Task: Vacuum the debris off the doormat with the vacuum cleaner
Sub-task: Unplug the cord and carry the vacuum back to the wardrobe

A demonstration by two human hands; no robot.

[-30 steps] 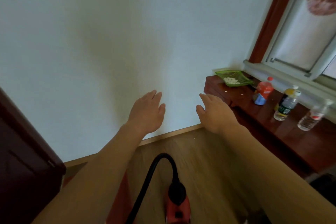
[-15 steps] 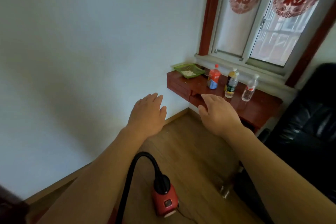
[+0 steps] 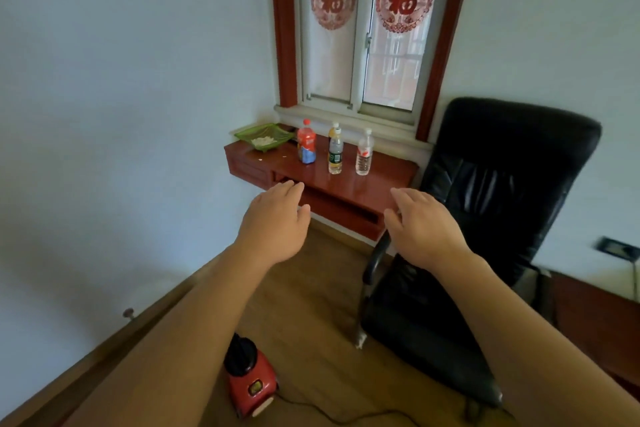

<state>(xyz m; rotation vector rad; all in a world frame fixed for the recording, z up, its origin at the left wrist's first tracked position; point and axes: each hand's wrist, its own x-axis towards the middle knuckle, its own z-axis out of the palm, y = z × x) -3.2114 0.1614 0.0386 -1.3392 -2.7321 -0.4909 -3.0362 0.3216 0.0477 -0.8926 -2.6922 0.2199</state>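
Note:
A small red vacuum cleaner (image 3: 252, 384) sits on the wooden floor at the bottom of the view, partly hidden behind my left forearm, with its black cord trailing right. My left hand (image 3: 275, 222) hovers in the air, fingers straight and relaxed, holding nothing. My right hand (image 3: 420, 224) floats beside it, also empty with loose fingers. Both hands are well above the vacuum cleaner and apart from it. No doormat is in view.
A black office chair (image 3: 485, 204) stands on the right. A low red shelf (image 3: 349, 180) under the window carries a green dish (image 3: 265, 137) with white bits and three bottles (image 3: 335, 149). White wall on the left, a wall socket (image 3: 616, 248) far right.
The view has swung right and up from the bare wall toward the window, shelf and chair. Both hands stay raised and empty. The vacuum's hose has dropped out of sight.

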